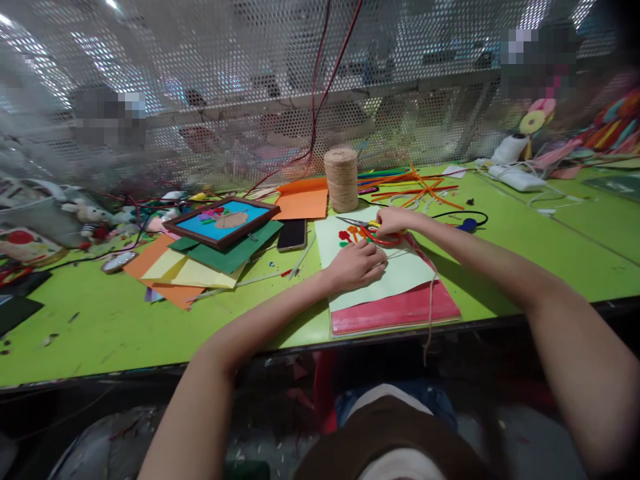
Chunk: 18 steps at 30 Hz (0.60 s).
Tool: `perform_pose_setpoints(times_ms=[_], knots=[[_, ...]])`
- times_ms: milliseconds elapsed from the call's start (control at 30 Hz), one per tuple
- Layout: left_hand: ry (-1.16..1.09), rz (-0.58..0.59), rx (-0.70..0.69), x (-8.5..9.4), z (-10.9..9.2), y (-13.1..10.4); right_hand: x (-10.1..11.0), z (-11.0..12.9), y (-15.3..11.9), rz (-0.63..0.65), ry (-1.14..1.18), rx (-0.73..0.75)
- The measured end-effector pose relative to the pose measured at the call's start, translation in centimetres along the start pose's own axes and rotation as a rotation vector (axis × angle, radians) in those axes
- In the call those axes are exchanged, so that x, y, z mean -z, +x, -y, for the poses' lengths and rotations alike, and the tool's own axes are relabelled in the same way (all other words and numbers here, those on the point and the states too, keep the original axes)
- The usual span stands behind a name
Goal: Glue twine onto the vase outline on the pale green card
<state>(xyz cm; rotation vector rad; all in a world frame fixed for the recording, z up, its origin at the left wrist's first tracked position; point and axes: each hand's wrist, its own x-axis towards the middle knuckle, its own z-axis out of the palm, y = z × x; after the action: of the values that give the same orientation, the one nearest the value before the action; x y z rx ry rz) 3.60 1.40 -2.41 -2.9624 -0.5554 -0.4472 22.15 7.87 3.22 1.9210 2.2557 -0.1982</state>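
A pale green sheet of paper (400,283) lies on a red pad or folder (395,312) before me. Red and orange flower shapes (353,233) with green bits are on its upper part. My left hand (357,265) lies palm down on the sheet just below the flowers, fingers stretched out. At the sheet's upper right, my right hand (393,222) is closed on the handles of a pair of scissors (354,221), blades pointing left. A thin twine (431,307) runs from near the scissors over the pad and hangs past the table edge.
A twine spool (341,181) stands behind the sheet, with orange paper (303,199) and a phone (292,235) to its left. A framed flower picture (223,221) rests on coloured papers (165,267). Pipe cleaners (415,193) lie back right; a perforated metal screen (400,127) closes the rear.
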Motion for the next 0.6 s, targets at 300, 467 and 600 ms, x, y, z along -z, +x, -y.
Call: perform_pose_setpoints(times_ms=[300,467,600], knots=[[-0.015,-0.014,0.015,0.0,0.0,-0.1,1.5,-4.7,-3.0,-0.153,-0.035,-0.015],[-0.029,0.010,0.024,0.2,-0.1,-0.1,0.6,-8.6,-7.0,-0.168,0.104,0.135],[0.036,0.103,0.002,1.1,-0.3,1.1,-0.2,-10.0,-10.1,-0.216,0.206,-0.002]])
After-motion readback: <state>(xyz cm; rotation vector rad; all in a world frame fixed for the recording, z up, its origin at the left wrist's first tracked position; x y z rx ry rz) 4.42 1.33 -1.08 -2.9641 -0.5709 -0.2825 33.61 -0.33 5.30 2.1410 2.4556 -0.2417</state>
